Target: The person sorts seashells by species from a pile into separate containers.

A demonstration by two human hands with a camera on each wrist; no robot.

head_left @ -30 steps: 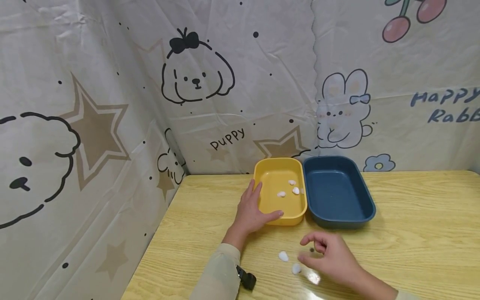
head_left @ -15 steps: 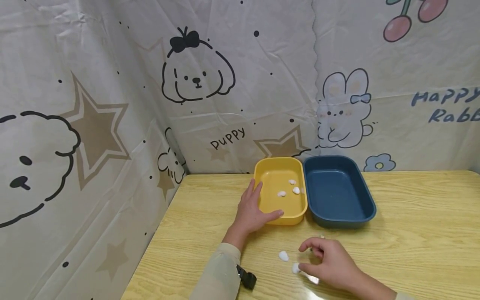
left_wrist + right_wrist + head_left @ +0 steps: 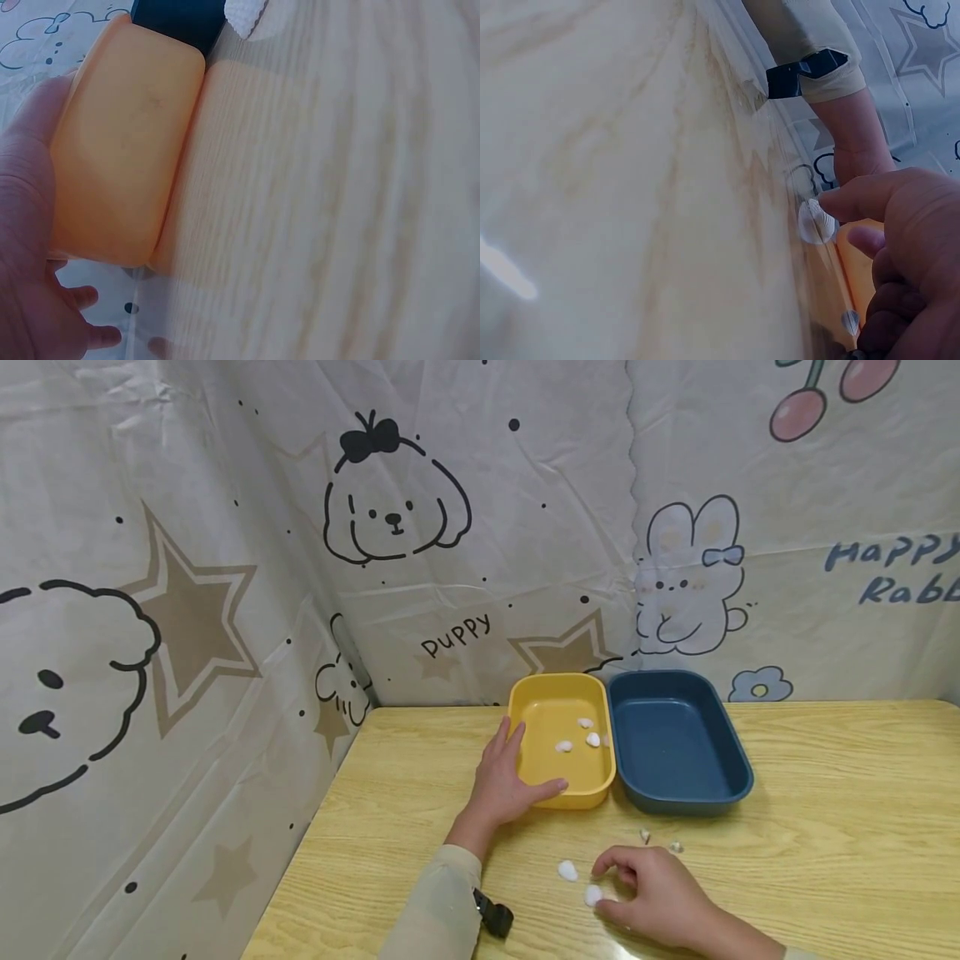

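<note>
My left hand [image 3: 504,783] rests on the near left corner of a yellow container [image 3: 551,783], thumb over its near rim and fingers along its left side. Several small white seashells lie inside it, one being a shell [image 3: 593,740] near the right wall. My right hand [image 3: 660,893] is low over the table, its thumb tip touching a white seashell [image 3: 592,895]; the index finger is bent above it, with a gap. In the right wrist view that ribbed shell [image 3: 817,222] shows at the fingertip. Another white seashell [image 3: 567,871] lies to its left.
A dark blue container [image 3: 667,752] stands against the yellow one's right side, with nothing in it. Two tiny shells, one a pale shell [image 3: 677,847], lie beyond my right hand. A printed cloth [image 3: 450,610] hangs behind the wooden table [image 3: 840,827].
My right hand has come slightly down and nearer, its thumb reaching the white seashell; the tiny shells behind it have come into view. The left hand stays on the yellow container.
</note>
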